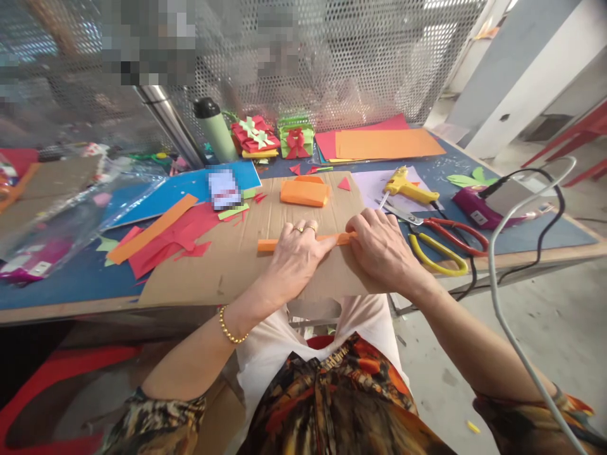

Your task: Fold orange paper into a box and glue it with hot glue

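A narrow orange paper strip (268, 245) lies across the brown cardboard sheet (227, 265). My left hand (298, 253) presses flat on the middle of the strip, its thumb reaching toward the right. At the strip's right end, my right hand (377, 243) has its fingers curled over the paper, thumb and fingertips pinching it. Just beyond the hands sits a folded orange paper piece (305, 193), with a small red triangle (344, 184) to its right. The underside of the strip is hidden by my hands.
Scissors (443, 237) and a yellow glue gun (408, 188) lie right of the cardboard, near a purple box (478, 205) and cables. Red paper (177, 237) and a phone (224, 189) are at left. Behind stand a green bottle (215, 131) and paper boxes (296, 138).
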Tool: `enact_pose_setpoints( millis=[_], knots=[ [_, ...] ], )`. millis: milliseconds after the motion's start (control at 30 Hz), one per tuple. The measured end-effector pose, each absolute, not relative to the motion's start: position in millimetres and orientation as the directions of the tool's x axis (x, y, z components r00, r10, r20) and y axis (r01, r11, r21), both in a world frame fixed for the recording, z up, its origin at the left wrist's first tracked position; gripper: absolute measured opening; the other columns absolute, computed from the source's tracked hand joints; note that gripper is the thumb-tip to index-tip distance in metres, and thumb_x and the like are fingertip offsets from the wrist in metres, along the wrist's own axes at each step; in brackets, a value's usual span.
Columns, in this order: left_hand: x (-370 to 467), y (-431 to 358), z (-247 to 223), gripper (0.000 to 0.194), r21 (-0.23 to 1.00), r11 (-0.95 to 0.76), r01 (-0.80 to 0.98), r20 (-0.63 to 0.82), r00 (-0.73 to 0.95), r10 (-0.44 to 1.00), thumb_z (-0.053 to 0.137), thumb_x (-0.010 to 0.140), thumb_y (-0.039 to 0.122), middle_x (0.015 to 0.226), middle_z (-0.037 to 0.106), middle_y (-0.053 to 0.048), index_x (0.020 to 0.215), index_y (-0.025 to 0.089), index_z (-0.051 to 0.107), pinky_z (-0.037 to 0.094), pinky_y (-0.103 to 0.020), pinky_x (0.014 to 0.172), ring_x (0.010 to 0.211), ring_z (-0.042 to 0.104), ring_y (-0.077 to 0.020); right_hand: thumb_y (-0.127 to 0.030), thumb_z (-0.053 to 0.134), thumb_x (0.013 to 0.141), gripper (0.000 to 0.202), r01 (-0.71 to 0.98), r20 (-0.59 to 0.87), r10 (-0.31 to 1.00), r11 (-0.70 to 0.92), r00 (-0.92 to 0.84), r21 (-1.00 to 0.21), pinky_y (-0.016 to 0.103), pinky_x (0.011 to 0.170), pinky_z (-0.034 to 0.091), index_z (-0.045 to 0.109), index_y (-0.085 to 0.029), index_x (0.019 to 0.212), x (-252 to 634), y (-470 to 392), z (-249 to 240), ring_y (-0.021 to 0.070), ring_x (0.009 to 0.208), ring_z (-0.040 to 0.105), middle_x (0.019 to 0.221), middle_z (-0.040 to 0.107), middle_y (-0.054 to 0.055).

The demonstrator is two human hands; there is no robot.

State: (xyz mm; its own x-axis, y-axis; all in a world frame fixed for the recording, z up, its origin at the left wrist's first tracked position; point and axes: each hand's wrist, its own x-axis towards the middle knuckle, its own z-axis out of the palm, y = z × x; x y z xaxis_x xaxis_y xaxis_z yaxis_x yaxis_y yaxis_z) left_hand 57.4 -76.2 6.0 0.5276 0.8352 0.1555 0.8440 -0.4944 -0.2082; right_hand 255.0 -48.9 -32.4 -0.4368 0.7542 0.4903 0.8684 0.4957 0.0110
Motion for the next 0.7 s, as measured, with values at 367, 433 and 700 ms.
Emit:
enact_pose_setpoints(
  millis=[367,433,700],
  knots=[
    [46,-79,-2,0.02,-0.241,-0.57,0.785,0.253,0.618,0.744,0.051,0.103,0.025,0.104,0.068,-0.009,0.106,0.022,0.071,0.037,-0.041,0.083,0.096,0.058,-0.026,-0.048,0.052,0.102,0.04,0.705,0.421,0.654,0.707,-0.629,-0.046,0.039,0.084,0.047,0.062,-0.013,0.118,246,-97,-27,0.0277,0.097,0.057,0.112,0.068,0.015],
    [46,-83,-3,0.024,-0.234,-0.57,0.788,0.249,0.615,0.748,0.048,0.104,0.022,0.105,0.068,-0.01,0.113,0.022,0.07,0.038,-0.042,0.083,0.095,0.06,-0.0266,-0.051,0.053,0.101,0.045,0.726,0.396,0.679,0.686,-0.618,-0.044,0.04,0.085,0.047,0.06,-0.013,0.123,245,-99,-28,0.0281,0.098,0.058,0.115,0.068,0.015],
    [44,-99,-13,0.04,-0.249,-0.539,0.805,0.304,0.593,0.745,0.04,0.101,0.01,0.119,0.069,-0.015,0.134,0.015,0.063,0.039,-0.047,0.096,0.104,0.063,-0.028,-0.048,0.041,0.106,0.045,0.81,0.435,0.724,0.586,-0.536,0.023,0.04,0.088,0.041,0.061,-0.013,0.126,259,-98,-30,0.028,0.098,0.056,0.111,0.07,0.014]
  ],
)
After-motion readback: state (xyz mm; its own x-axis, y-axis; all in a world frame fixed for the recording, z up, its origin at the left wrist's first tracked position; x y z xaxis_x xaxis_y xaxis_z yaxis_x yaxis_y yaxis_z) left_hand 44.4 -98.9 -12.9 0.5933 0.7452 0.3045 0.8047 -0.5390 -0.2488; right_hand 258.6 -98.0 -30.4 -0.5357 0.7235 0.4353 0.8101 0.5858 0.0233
